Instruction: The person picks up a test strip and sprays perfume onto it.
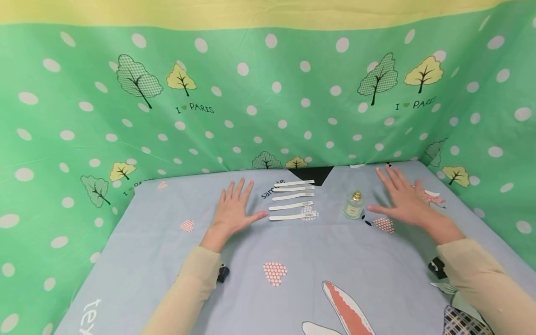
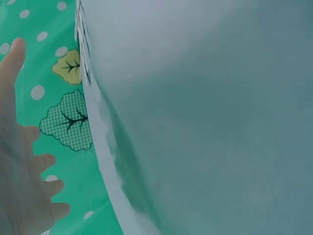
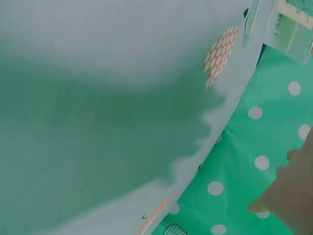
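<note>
My left hand (image 1: 233, 207) is spread out with nothing held, its thumb tip close to the left end of the nearest white strip (image 1: 289, 217). Several such slim white strips with small print at their right ends lie in a column of rows. To their right stands a small glass perfume bottle (image 1: 353, 205) with a gold neck and pale green liquid. My right hand (image 1: 404, 200), fingers also spread, is just right of the bottle and holds nothing. In the right wrist view the bottle (image 3: 291, 32) shows at the top right, and the right hand (image 3: 293, 188) at the lower right edge.
A grey-blue printed cloth (image 1: 234, 298) covers the table. Behind it and along the sides hangs a green dotted curtain (image 1: 234, 102). Small black objects (image 1: 223, 273) show beside each forearm.
</note>
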`<act>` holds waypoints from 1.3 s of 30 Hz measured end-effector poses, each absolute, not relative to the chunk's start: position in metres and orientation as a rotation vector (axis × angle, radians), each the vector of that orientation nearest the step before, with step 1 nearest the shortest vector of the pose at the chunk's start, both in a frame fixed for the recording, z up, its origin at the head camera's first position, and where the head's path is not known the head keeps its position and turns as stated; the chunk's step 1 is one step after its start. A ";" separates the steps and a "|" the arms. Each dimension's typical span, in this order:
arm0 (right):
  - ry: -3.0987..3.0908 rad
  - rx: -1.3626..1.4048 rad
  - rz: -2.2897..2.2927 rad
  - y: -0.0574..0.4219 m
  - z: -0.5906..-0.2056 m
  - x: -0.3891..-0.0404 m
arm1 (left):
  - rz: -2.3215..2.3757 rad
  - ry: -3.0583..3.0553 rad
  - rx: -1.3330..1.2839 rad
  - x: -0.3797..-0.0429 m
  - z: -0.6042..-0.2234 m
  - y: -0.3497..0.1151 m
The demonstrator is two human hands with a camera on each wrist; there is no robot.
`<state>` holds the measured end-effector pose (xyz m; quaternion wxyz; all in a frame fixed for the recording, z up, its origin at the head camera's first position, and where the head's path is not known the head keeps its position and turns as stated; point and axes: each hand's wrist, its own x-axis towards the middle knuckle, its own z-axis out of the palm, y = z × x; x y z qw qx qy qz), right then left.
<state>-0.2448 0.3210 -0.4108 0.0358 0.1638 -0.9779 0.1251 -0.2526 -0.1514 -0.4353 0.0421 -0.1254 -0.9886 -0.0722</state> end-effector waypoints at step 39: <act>-2.924 0.373 1.329 0.269 -0.423 -0.227 | -1.250 -2.905 -0.211 -0.241 -0.435 -0.121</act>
